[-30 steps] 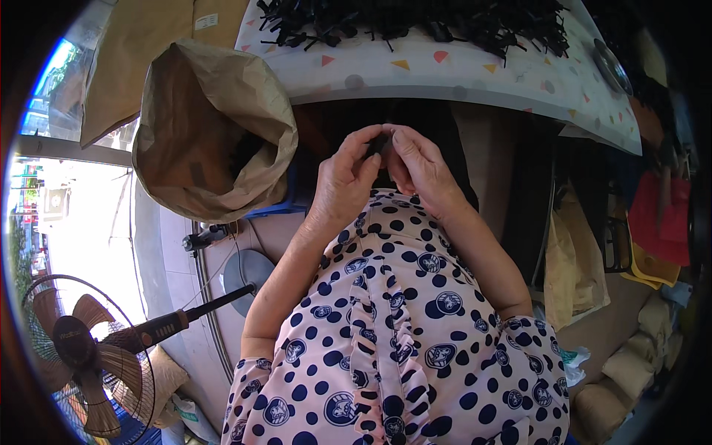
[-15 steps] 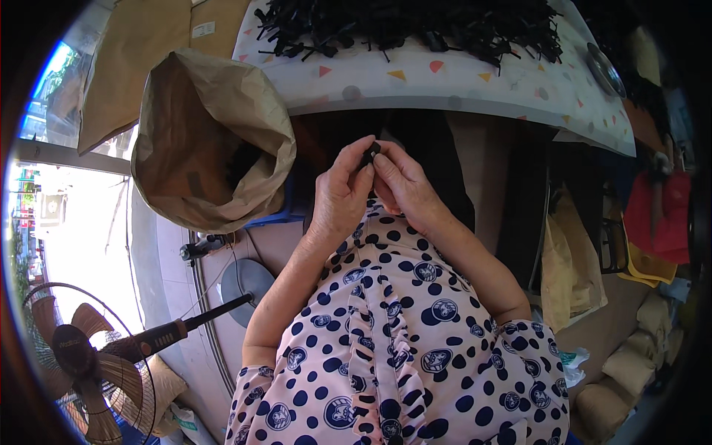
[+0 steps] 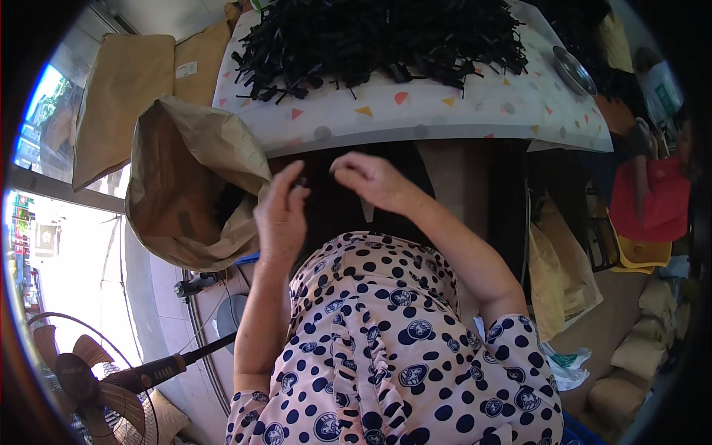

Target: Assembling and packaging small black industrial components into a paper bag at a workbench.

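Note:
My left hand [image 3: 280,216] is raised below the table's front edge, its fingertips pinched on a small black part [image 3: 299,182], close to the open mouth of a brown paper sack [image 3: 194,185]. To its right my right hand [image 3: 372,180] hovers with fingers loosely curled and nothing visible in it. A large heap of small black parts [image 3: 378,41] covers the white table cover [image 3: 415,111] with coloured triangles, beyond both hands.
More brown sacks [image 3: 126,89] lean at the far left. A standing fan [image 3: 81,378] is at the lower left. A metal dish [image 3: 573,69] sits at the table's right end. Tan bags [image 3: 564,274] and a red stool [image 3: 653,200] stand at the right.
My hands were joined together on a small black part in front of me; now they have separated, the left moving toward the sack with the part, the right lifting away.

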A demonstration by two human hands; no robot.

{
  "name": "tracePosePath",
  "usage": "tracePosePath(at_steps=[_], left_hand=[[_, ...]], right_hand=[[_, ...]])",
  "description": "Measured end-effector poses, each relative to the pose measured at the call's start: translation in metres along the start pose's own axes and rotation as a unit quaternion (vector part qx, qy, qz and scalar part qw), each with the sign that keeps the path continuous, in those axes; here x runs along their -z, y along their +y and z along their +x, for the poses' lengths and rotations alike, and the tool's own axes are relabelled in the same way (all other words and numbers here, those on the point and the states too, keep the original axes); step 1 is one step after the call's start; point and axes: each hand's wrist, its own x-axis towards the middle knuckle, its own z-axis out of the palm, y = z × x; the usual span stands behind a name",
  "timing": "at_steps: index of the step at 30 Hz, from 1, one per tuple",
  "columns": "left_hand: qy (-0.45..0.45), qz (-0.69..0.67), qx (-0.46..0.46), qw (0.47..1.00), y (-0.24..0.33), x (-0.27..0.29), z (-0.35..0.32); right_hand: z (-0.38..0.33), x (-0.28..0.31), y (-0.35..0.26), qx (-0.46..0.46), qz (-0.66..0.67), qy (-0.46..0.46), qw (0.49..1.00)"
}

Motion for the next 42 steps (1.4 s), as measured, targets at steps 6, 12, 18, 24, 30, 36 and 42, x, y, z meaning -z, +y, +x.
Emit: tracePosePath(at_steps=[6, 12, 18, 24, 30, 36, 42], left_hand=[[0.138, 0.101, 0.080, 0.982, -0.065, 0.110, 0.031], [0.110, 0.277, 0.054, 0.953, -0.116, 0.124, 0.023], [0.052, 0.252, 0.039, 0.966, -0.093, 0.098, 0.022], [0.042, 0.226, 0.009, 0.973, -0.053, 0.087, 0.026], [0.008, 0.074, -0.022, 0.997, -0.033, 0.062, 0.033], [-0.126, 0.003, -0.069, 0.990, 0.023, 0.017, 0.039], [-0.157, 0.015, -0.156, 0.975, 0.037, -0.030, 0.054]], right_hand=[[0.070, 0.121, 0.030, -0.001, -0.415, 0.342, 0.843], [0.103, 0.131, 0.030, -0.013, -0.527, 0.295, 0.797], [0.107, 0.134, 0.037, -0.033, -0.521, 0.322, 0.790], [0.105, 0.154, 0.059, 0.029, -0.403, 0.344, 0.848], [0.084, 0.178, 0.036, -0.031, -0.306, 0.217, 0.927], [0.051, 0.167, -0.004, -0.068, -0.319, 0.094, 0.941], [0.012, 0.102, -0.055, -0.054, -0.162, -0.129, 0.977]])
